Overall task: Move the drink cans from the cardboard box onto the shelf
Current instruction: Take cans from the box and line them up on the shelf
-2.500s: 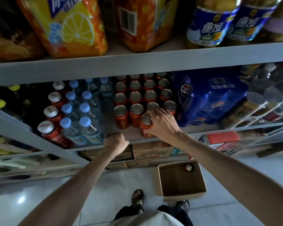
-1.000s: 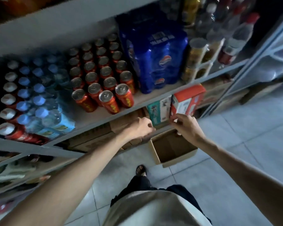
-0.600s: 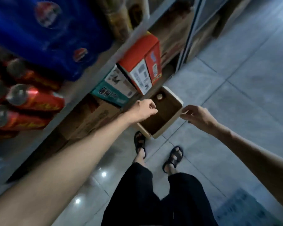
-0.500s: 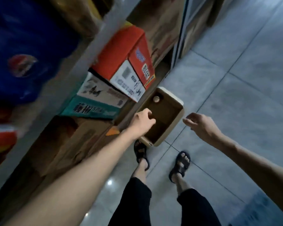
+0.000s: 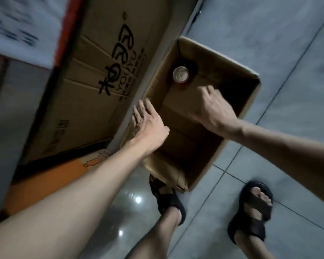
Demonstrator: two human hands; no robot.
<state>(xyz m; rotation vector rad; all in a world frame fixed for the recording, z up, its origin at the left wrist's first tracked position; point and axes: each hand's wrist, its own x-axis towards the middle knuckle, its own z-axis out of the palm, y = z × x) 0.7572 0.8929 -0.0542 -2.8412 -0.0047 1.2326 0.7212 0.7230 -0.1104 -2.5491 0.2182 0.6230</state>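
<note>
An open cardboard box point(image 5: 250, 101) sits on the tiled floor by the bottom of the shelf. One drink can point(image 5: 180, 74) with a silver top stands upright in its far corner. My right hand point(image 5: 211, 109) is inside the box, fingers loosely curled and pointing at the can, a short way from it and holding nothing. My left hand point(image 5: 148, 126) lies flat with fingers apart on the box's left rim, next to the shelf upright.
A large printed carton point(image 5: 94, 86) fills the bottom shelf at left, with an orange carton point(image 5: 45, 176) nearer me. My sandalled feet point(image 5: 251, 210) stand on the grey floor tiles just in front of the box.
The view has dropped from the shelf of cans down to the box. My right hand has gone from outside the box to inside it; my left hand has opened flat on the rim.
</note>
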